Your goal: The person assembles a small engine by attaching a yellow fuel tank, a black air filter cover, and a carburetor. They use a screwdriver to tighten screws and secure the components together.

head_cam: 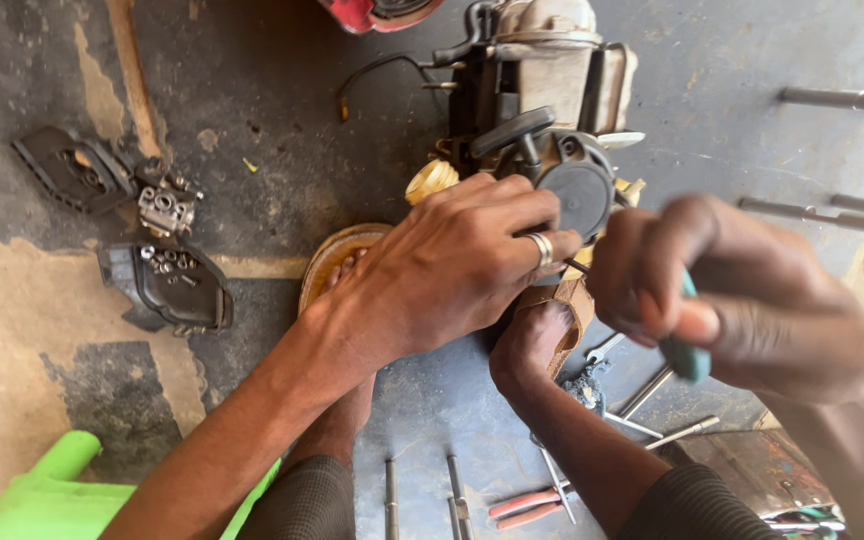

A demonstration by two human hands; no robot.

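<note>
A small grimy engine [542, 90] stands on the concrete floor in front of me. My left hand [452, 265], a ring on one finger, lies over its near side with the fingers curled against a round black part [577, 195]. My right hand [742, 300] is closed on a screwdriver with a teal handle [690, 355]. Its thin shaft [577, 266] points left to the engine, just under my left fingertips. Two bare feet [532, 340] in tan sandals press against the engine's base; the screwdriver tip is hidden.
A carburettor part [167, 208] and two black covers [72, 170] [172, 285] lie at left. A green plastic stool [52, 490] is at the bottom left. Red-handled pliers [527, 505] and several metal tools lie between my legs. Metal rods [842, 98] cross the right.
</note>
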